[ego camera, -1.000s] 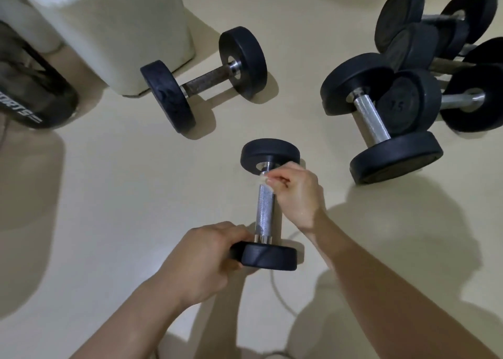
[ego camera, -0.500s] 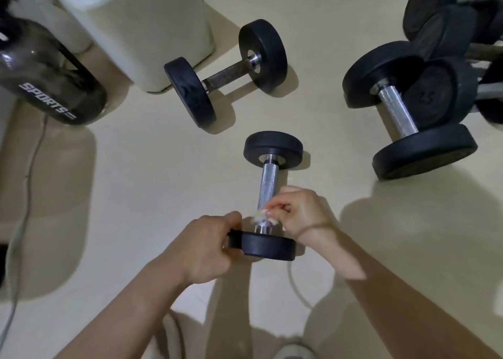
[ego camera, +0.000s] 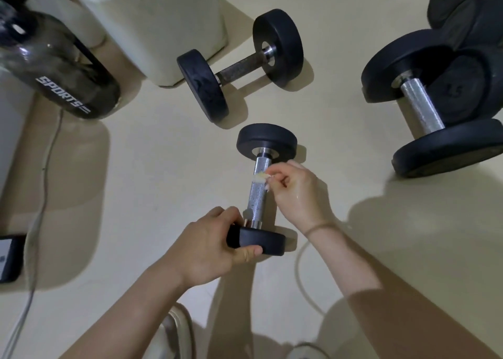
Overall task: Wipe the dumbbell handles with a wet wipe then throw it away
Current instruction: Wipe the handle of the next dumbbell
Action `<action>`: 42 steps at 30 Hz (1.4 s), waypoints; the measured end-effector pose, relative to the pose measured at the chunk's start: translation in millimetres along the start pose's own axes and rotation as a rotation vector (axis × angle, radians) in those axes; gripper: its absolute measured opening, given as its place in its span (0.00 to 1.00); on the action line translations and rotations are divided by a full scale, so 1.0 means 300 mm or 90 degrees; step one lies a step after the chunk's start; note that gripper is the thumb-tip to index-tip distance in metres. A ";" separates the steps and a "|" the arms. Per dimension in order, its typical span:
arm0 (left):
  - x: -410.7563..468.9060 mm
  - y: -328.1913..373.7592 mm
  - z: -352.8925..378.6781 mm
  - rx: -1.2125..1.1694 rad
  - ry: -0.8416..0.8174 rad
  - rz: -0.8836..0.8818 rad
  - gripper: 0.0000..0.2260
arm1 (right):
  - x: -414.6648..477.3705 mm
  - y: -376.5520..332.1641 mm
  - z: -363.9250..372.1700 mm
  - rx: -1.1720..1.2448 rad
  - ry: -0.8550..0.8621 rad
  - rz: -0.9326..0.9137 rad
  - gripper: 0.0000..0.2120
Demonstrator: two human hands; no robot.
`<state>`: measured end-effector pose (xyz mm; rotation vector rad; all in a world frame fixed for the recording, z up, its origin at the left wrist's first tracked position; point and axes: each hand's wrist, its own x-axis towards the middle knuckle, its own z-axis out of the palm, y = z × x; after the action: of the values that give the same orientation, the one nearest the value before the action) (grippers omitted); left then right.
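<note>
This looks like a home workout corner or a small gym. Black round-ended dumbbells lie directly on a smooth cream floor [ego camera: 136,168]. A small chrome-handled dumbbell [ego camera: 260,184] is in the middle, a dumbbell with a dull dark handle [ego camera: 239,67] lies behind it, and a cluster of larger dumbbells [ego camera: 424,108] fills the right side. A smoky translucent water bottle printed "SPORTS" [ego camera: 62,67] is at the left, near a cream box-shaped container [ego camera: 152,18]. A thin grey cable [ego camera: 46,168] trails across the floor.

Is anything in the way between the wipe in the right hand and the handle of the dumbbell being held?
Nothing visible. The right hand pinches the wet wipe directly against the upper part of the handle, and the stretch below it is bare. The left hand grips the near plate, below that stretch.
</note>
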<state>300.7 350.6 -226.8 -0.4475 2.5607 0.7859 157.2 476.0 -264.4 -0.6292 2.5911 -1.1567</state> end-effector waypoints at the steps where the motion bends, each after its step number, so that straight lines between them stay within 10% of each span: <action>1: 0.001 -0.006 -0.007 -0.029 -0.014 -0.015 0.24 | -0.029 0.001 0.007 0.027 -0.017 -0.016 0.06; 22: -0.004 -0.051 -0.021 -0.207 0.065 0.027 0.18 | 0.010 -0.056 0.041 0.254 -0.129 0.109 0.04; 42: -0.060 -0.067 0.014 -0.158 0.105 0.005 0.20 | 0.045 -0.150 0.105 -0.007 -0.105 -0.017 0.04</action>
<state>325.8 340.5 -230.5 -0.6020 2.6246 1.1182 170.2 422.4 -252.1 -0.7319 2.4591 -1.0518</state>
